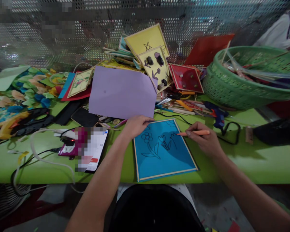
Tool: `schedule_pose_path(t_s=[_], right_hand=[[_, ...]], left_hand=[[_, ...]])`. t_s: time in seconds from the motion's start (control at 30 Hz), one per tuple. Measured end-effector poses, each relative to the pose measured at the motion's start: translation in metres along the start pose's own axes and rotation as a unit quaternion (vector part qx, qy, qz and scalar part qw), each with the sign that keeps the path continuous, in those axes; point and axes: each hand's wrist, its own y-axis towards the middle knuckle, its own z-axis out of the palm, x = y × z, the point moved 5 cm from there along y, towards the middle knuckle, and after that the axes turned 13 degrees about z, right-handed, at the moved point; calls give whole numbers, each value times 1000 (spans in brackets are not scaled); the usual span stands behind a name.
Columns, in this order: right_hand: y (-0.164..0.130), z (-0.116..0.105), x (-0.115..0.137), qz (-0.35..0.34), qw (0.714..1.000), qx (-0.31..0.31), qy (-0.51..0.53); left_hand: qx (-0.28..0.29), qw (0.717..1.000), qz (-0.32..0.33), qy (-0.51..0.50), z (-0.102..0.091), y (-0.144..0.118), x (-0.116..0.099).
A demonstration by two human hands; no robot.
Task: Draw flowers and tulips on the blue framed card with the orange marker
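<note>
Right hand (206,141) pinches an orange pencil (194,132) between thumb and fingers; the tip points toward 9 o'clock and rests at the right edge of the blue framed card (163,149), beside the outlined tulip. Wrist lies low on the green table (268,161), forearm coming in from 5 o'clock.

Left hand (135,126) lies palm down, fingers loosely curled, holding nothing; its fingertips press the card's top left corner at about 11 o'clock. Forearm runs in from 7 o'clock. The two hands are apart, with the card's upper half between them.

The card lies flat near the front table edge, turned slightly clockwise. Judged thin, light and fairly stiff, with a pale strip border; it likely slides easily on the smooth table, so a flat press at a corner suits it. To lift, take it by the border, away from the drawn flowers.

At 12 o'clock from the left hand, a lilac sheet (122,93) leans on a heap of decorated cards (157,64). At 9 o'clock, a phone (96,148) with cables. At 2 o'clock from the right hand, a green basket (244,87); a blue glue gun (217,116) lies nearer.
</note>
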Motion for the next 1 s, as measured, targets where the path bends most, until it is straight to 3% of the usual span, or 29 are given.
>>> schedule_pose_path(t_s=[1.0], right_hand=[[-3, -3, -6, -17, 999, -18, -24]], left_hand=[[-1, 1000, 0, -11, 0, -1, 0]])
